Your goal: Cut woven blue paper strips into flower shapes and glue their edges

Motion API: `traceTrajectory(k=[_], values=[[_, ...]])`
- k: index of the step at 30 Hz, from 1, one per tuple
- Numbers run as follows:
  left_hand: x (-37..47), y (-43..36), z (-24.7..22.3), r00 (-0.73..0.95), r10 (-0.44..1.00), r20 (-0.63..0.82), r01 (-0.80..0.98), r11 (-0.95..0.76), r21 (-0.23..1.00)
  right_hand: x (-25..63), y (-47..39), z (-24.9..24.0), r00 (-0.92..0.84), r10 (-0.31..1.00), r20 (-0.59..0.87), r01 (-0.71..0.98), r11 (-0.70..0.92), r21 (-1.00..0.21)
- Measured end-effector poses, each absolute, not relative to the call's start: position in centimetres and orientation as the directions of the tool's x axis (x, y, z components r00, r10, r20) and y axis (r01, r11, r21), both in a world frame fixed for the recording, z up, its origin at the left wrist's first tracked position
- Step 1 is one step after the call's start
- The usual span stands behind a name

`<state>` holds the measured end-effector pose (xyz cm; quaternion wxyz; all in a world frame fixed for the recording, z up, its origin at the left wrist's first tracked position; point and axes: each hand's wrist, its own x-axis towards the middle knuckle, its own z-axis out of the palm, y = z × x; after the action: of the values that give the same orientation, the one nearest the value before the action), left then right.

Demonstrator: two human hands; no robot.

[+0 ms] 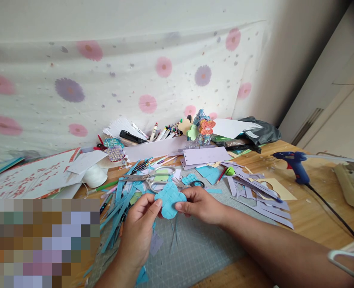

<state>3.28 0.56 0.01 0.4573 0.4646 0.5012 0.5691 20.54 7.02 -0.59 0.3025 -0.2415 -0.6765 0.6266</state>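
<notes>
A blue woven paper flower (170,201) with rounded petals is held up over the grey cutting mat (191,252). My left hand (143,216) pinches its left edge between thumb and fingers. On the opposite edge, my right hand (199,206) grips it the same way. Just behind the flower lie large scissors (149,180) with pale handles. Another blue woven paper piece (189,179) rests near a small black-handled tool (197,184). Thin strands hang below the flower; what they belong to is unclear.
Blue paper strips (117,216) pile up at the left of the mat, lilac paper strips (263,200) at the right. A blue glue gun (297,164) stands on the right, its black cord running forward. Pens (167,132) and a thread spool (95,176) are at the back.
</notes>
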Motion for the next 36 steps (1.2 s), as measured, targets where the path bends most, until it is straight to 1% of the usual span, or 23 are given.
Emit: traceTrajectory(k=[3,6,11,15,21,26,30,36], values=[[3.40,0.56,0.15,-0.158,0.985,0.069,-0.059,-0.079,0.995,20.45,7.05,-0.64,-0.660,0.745,0.101,-0.062,0.081,-0.995],[3.67,0.57,0.51,-0.160,0.985,0.069,-0.065,-0.081,0.995,20.48,7.13,-0.67,-0.632,0.768,0.105,-0.049,0.095,-0.994],[3.62,0.62,0.56,-0.151,0.987,0.055,-0.099,-0.070,0.993,20.70,7.15,-0.49,-0.657,0.742,0.132,-0.012,0.165,-0.986],[3.34,0.73,0.23,-0.160,0.986,0.055,-0.080,-0.068,0.995,20.75,6.95,-0.22,-0.668,0.731,0.139,0.001,0.187,-0.982],[3.30,0.68,0.11,-0.185,0.980,0.067,-0.085,-0.083,0.993,20.46,6.91,-0.43,-0.654,0.749,0.104,-0.069,0.077,-0.995],[3.34,0.65,0.11,-0.164,0.985,0.052,-0.117,-0.071,0.991,20.46,7.02,-0.64,-0.647,0.756,0.094,-0.053,0.079,-0.995],[3.35,0.78,0.02,-0.163,0.985,0.050,-0.108,-0.068,0.992,20.49,7.00,-0.63,-0.652,0.751,0.103,-0.056,0.088,-0.995],[3.42,0.73,0.13,-0.194,0.980,0.054,-0.093,-0.073,0.993,20.28,6.97,-0.62,-0.684,0.725,0.076,-0.067,0.041,-0.997]])
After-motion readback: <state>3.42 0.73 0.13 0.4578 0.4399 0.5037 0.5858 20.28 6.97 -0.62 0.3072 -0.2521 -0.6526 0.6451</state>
